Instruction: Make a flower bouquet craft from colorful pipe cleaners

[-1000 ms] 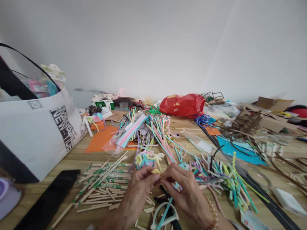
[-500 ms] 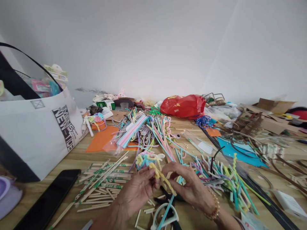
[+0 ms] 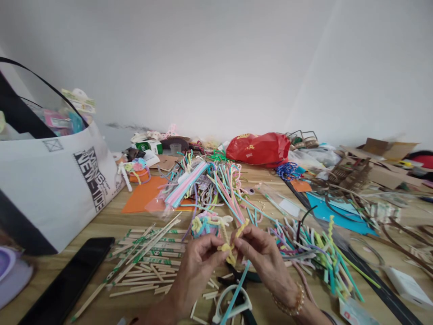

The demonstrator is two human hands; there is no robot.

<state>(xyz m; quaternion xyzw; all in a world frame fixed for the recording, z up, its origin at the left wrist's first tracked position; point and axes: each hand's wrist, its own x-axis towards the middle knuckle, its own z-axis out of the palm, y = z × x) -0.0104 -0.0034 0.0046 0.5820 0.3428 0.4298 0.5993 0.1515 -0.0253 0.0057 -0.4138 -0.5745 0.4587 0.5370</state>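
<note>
**Two Pinches on One Yellow Fuzzy Stem (image 3: 231, 259)**

From the head camera, I see both forearms rise from the lower edge and lean inward. My left hand (image 3: 200, 259) has its back turned partly toward me, fingers bent and aimed up to the right; thumb and forefinger pinch the stem near its looped part. My right hand (image 3: 262, 257) mirrors it from the other side, wrist cocked inward under a beaded bracelet (image 3: 299, 296), thumb and forefinger pinching the stem near its upper end. The hands are close but apart, and the stem bridges the gap above the counter (image 3: 111, 224). I can't make out how the other fingers sit beneath.

Just beyond the fingertips is a pastel fuzzy bundle (image 3: 204, 225). Below, a light blue strip (image 3: 234, 299) crosses a pale looped handle (image 3: 249, 303). Wooden sticks (image 3: 144, 271) lie left of my left hand.
</note>
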